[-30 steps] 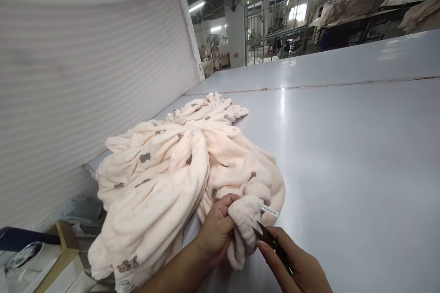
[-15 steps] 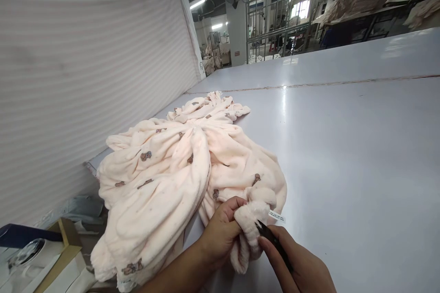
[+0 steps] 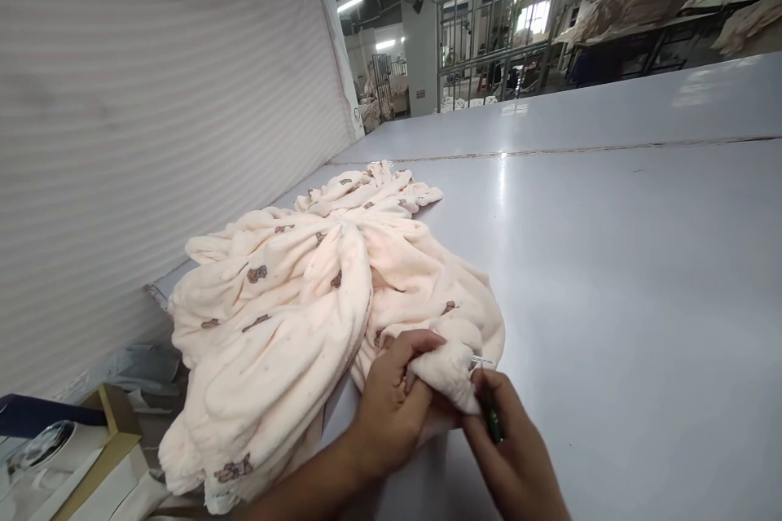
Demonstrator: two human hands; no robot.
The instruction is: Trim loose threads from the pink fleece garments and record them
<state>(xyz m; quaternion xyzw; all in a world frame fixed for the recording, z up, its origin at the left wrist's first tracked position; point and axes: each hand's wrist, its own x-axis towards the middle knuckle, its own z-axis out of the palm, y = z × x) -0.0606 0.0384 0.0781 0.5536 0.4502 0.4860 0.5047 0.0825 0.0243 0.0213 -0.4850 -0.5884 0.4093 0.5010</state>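
Note:
A cream fleece garment (image 3: 305, 285) with small brown bear prints lies bunched on the white table (image 3: 611, 260). My left hand (image 3: 391, 407) is closed round a folded edge of the fleece near the table's front. My right hand (image 3: 513, 456) grips a small dark cutting tool with a green mark (image 3: 490, 417), its tip against the fleece beside a small white label (image 3: 482, 360).
A striped cloth hangs along the wall (image 3: 152, 138) on the left. Boxes and a roll of tape (image 3: 67, 456) sit below the table's left edge. Metal railings (image 3: 501, 24) and tables piled with fabric (image 3: 641, 8) stand far behind.
My right hand moved up and closer, bringing the tool's tip against the fleece by the label. My left hand turned the folded edge upward; the label now shows less.

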